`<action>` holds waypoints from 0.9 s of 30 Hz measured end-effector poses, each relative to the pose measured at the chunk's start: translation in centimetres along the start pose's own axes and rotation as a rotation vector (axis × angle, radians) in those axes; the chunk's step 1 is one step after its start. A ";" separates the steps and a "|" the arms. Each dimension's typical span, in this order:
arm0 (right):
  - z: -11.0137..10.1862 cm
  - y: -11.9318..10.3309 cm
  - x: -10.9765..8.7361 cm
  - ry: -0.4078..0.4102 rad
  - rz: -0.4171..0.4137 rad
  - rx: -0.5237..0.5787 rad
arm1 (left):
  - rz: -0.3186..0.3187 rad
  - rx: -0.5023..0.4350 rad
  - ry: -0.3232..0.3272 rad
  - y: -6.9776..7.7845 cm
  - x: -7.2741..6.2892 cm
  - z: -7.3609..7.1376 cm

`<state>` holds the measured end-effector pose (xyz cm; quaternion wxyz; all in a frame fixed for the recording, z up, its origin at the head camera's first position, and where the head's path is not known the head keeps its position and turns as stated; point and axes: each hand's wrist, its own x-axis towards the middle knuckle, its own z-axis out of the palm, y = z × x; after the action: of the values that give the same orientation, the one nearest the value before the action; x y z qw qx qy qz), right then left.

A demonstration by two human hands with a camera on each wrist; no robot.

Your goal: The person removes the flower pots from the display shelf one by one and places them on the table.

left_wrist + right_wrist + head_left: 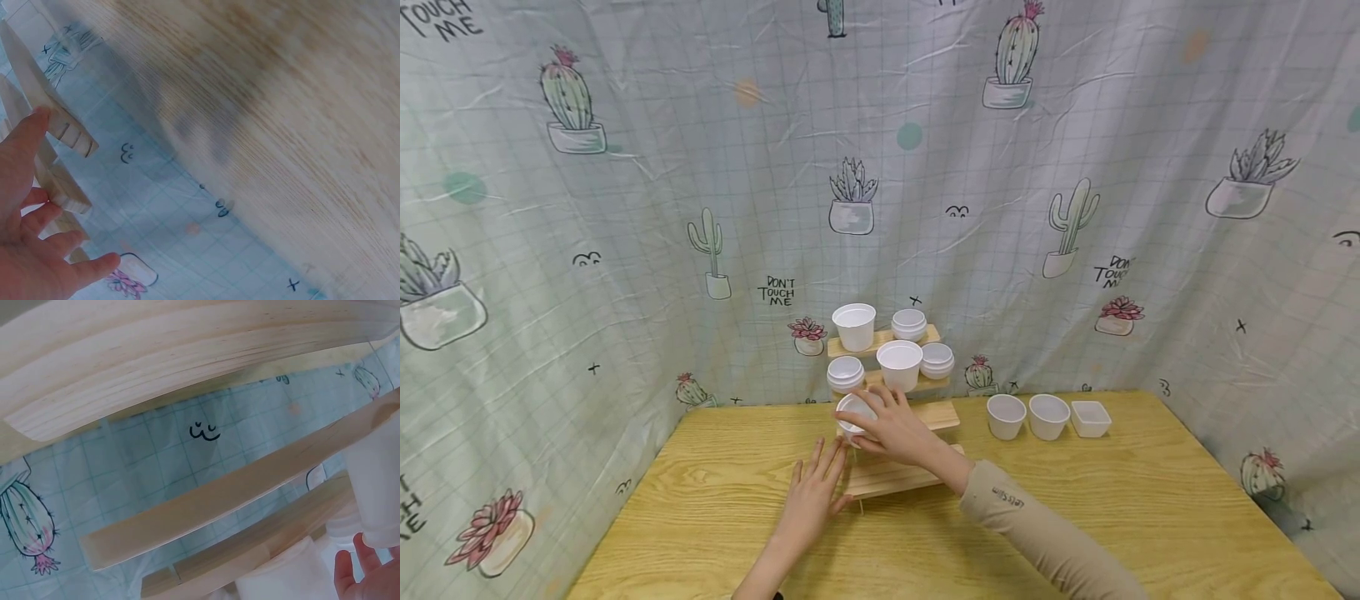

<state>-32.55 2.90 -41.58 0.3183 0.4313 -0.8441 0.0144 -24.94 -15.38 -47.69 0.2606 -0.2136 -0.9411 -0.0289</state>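
A tiered wooden stand holds white plastic cups on its upper steps. Around a white cup at the left end of the second step from the bottom, my right hand curls its fingers and thumb. The right wrist view shows that cup at the step, with some fingertips beside it. My left hand lies against the stand's left side, fingers spread and fairly straight. In the left wrist view, this hand touches the ends of the wooden steps.
Two cups stand on the top step. Below them are a tall cup and two low ribbed ones. Two round cups and a square one sit right on the table. A curtain hangs behind.
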 end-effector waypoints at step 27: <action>-0.9 0.6 -2.3 0.071 0.010 0.035 | -0.008 -0.011 0.012 0.0 0.0 0.2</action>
<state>-31.54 5.20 -41.92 0.3405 0.4319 -0.8339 0.0461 -25.03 -15.37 -47.85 0.2648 -0.2111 -0.9402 -0.0362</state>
